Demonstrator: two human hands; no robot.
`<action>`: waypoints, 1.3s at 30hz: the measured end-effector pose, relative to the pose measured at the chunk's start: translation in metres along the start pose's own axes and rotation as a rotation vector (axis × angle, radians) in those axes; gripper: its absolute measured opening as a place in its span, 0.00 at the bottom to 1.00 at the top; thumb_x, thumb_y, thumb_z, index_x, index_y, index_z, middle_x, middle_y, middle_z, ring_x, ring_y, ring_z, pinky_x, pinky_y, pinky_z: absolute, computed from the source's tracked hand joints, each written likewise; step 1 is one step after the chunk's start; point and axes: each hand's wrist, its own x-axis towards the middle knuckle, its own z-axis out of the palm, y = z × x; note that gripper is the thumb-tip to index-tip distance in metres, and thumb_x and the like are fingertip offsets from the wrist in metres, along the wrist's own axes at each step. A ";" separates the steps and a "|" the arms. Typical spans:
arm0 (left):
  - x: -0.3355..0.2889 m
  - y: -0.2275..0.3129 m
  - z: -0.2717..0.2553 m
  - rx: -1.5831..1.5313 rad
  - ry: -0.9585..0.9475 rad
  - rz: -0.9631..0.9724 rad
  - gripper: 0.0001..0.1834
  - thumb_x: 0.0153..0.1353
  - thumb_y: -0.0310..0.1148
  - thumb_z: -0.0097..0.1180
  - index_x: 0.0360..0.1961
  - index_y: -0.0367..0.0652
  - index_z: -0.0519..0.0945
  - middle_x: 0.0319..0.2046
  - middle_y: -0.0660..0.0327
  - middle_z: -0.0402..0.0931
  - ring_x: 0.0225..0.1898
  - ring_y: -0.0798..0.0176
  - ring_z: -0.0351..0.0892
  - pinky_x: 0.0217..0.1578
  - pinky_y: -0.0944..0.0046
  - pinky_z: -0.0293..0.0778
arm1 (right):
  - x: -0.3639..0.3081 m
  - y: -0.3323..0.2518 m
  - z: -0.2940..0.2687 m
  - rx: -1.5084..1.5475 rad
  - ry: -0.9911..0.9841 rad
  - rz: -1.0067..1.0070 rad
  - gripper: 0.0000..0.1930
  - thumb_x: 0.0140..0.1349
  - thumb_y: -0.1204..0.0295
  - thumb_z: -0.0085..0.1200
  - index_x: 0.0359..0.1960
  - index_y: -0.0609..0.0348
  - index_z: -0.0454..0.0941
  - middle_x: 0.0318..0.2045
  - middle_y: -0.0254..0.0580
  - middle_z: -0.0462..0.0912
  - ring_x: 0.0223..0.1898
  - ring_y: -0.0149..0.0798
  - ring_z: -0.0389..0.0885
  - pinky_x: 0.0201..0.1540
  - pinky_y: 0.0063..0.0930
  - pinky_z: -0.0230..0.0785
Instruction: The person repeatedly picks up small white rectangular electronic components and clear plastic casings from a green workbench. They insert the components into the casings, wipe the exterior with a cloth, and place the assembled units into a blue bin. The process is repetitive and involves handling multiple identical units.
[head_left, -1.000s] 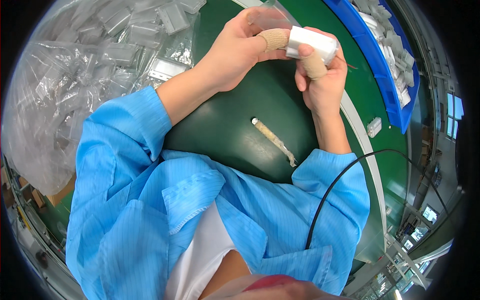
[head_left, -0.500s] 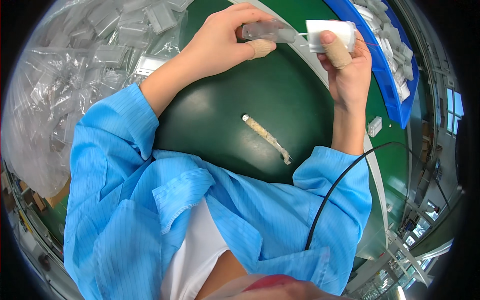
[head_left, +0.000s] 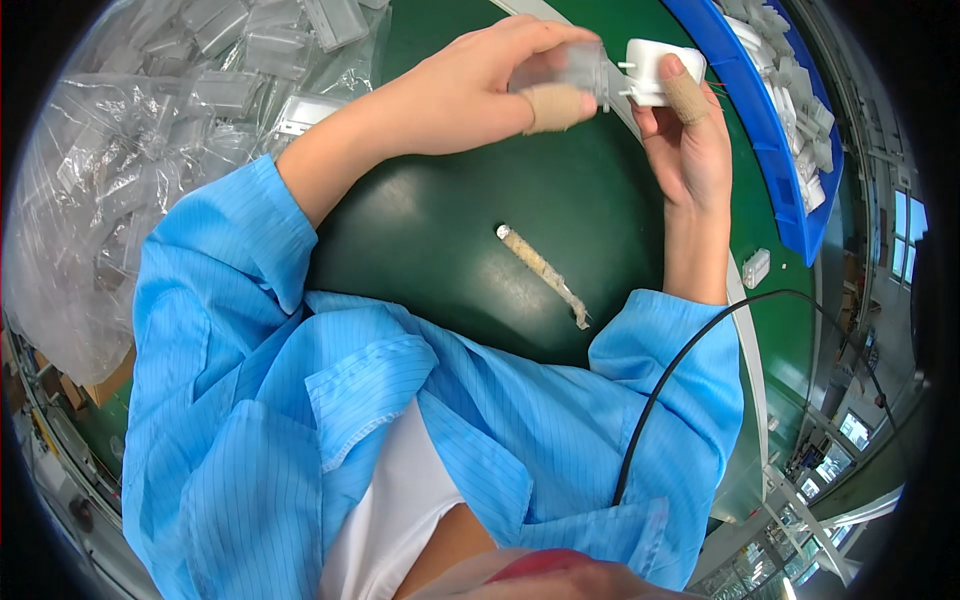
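My left hand [head_left: 470, 100] grips a clear plastic cover [head_left: 586, 68] between the fingers and a thumb wrapped in tan tape. Just right of it, a white plastic housing [head_left: 645, 62] is pinched in my right hand [head_left: 697, 150], its taped thumb lying on the front face. Two small white pegs stick out of the housing toward the cover, and thin red wires show at its right side. A narrow gap separates cover and housing. Below both hands, a worn tan-wrapped stick [head_left: 542, 272] lies on the green work surface [head_left: 430, 260].
A large clear bag [head_left: 90, 220] of transparent plastic covers fills the left side. At the upper right stands a blue bin [head_left: 775, 160] with white and clear parts. One small clear-and-white part [head_left: 757, 267] lies below the bin. A black cable [head_left: 690, 350] crosses my right sleeve.
The clear cover has turned in my left hand, so a broader side shows beside the housing. My right hand has tilted the housing, and both its pegs now show plainly.
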 end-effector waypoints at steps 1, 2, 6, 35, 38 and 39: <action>-0.001 0.002 -0.003 0.050 -0.010 0.011 0.25 0.56 0.31 0.61 0.52 0.38 0.65 0.42 0.57 0.72 0.39 0.67 0.73 0.38 0.67 0.71 | -0.001 -0.002 0.002 -0.012 -0.021 -0.001 0.18 0.57 0.65 0.61 0.43 0.65 0.73 0.31 0.38 0.78 0.27 0.26 0.74 0.29 0.15 0.66; -0.002 0.004 -0.005 0.100 -0.020 0.022 0.25 0.55 0.31 0.61 0.52 0.38 0.66 0.41 0.57 0.73 0.39 0.67 0.73 0.38 0.67 0.71 | -0.004 -0.005 0.006 -0.081 -0.013 -0.023 0.18 0.57 0.65 0.61 0.43 0.64 0.74 0.31 0.37 0.78 0.26 0.25 0.74 0.27 0.15 0.65; -0.005 0.010 -0.001 0.036 0.058 -0.054 0.23 0.52 0.34 0.65 0.46 0.40 0.70 0.36 0.53 0.77 0.32 0.57 0.78 0.33 0.62 0.74 | -0.012 -0.013 0.030 -0.351 0.005 -0.055 0.18 0.54 0.65 0.63 0.42 0.62 0.75 0.29 0.35 0.78 0.24 0.23 0.72 0.20 0.14 0.61; -0.003 0.002 0.009 -0.063 0.038 -0.091 0.19 0.60 0.41 0.58 0.43 0.37 0.71 0.31 0.50 0.77 0.33 0.56 0.78 0.35 0.61 0.72 | -0.012 0.005 0.037 -0.315 0.047 -0.104 0.16 0.58 0.64 0.61 0.43 0.58 0.73 0.32 0.31 0.77 0.32 0.23 0.72 0.32 0.17 0.63; -0.003 0.005 0.006 -0.071 -0.015 -0.159 0.20 0.59 0.41 0.59 0.44 0.37 0.71 0.32 0.51 0.77 0.35 0.56 0.78 0.37 0.61 0.72 | -0.015 0.015 0.045 -0.324 0.053 -0.200 0.17 0.59 0.62 0.59 0.44 0.57 0.71 0.35 0.32 0.76 0.34 0.24 0.71 0.34 0.18 0.63; -0.004 0.005 0.007 -0.099 -0.013 -0.174 0.22 0.57 0.40 0.60 0.47 0.38 0.71 0.35 0.51 0.77 0.38 0.57 0.77 0.40 0.61 0.71 | -0.015 0.017 0.044 -0.319 0.052 -0.182 0.17 0.60 0.62 0.59 0.44 0.57 0.71 0.35 0.32 0.76 0.34 0.24 0.71 0.33 0.18 0.63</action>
